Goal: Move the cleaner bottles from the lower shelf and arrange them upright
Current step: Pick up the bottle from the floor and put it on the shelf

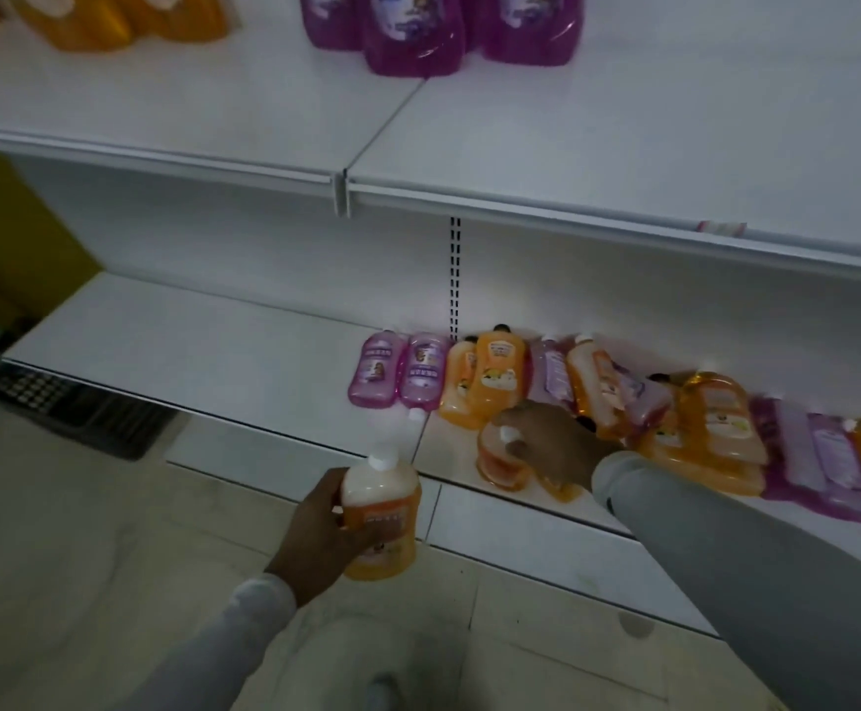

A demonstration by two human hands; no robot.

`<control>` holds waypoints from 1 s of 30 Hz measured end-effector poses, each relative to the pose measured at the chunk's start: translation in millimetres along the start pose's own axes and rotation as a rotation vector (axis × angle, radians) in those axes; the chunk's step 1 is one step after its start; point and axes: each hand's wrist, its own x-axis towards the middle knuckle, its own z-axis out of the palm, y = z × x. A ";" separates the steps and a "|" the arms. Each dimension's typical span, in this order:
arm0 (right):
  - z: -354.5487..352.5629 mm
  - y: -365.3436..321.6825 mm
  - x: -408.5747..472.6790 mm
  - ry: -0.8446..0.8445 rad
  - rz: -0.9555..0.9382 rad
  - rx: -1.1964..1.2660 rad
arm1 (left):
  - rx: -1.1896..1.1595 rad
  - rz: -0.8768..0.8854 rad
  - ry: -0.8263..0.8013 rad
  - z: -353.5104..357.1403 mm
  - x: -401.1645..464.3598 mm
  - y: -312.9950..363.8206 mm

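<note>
The left hand (323, 526) holds an orange bottle (382, 520) by its side, with the fingers curled round it. This bottle stands up straight in the hand, white cap on top, out in front of the low shelf (202, 346) and above the floor (58, 531).

The right hand (546, 443) reaches onto the low shelf. It grips a second orange bottle (502, 461) near its white cap. That bottle lies on its side at the near edge of the shelf.

More bottles lie flat in a messy pile (623, 397) on the right part of the low shelf. Some are orange and some are purple. Two purple ones (400, 369) lie side by side at the left end of the pile, far back by the wall. The left part of the low shelf is bare.

On the top shelf (623, 146), purple bottles (428, 28) stand up straight in the middle. Orange ones (110, 18) stand at the far left.

A dark grate (74, 402) sits on the floor under the left end of the low shelf.
</note>
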 end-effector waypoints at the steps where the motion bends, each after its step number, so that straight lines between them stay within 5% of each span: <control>1: 1.6 -0.7 3.4 -0.004 0.013 -0.014 | -0.012 0.007 0.003 -2.5 4.0 0.2; 8: 6.4 -24.9 29.9 0.185 0.314 0.181 | -0.105 0.004 -0.057 -16.5 30.7 -10.0; 21: 32.9 -57.3 57.7 0.311 0.600 0.296 | -0.110 0.034 -0.186 -57.4 67.6 -35.8; 27: 40.6 -57.2 47.4 0.315 0.526 0.069 | -0.108 0.020 -0.244 -54.3 77.6 -39.8; 30: 47.5 -47.7 50.6 0.340 0.403 0.279 | -0.128 0.032 -0.256 -56.4 79.9 -38.4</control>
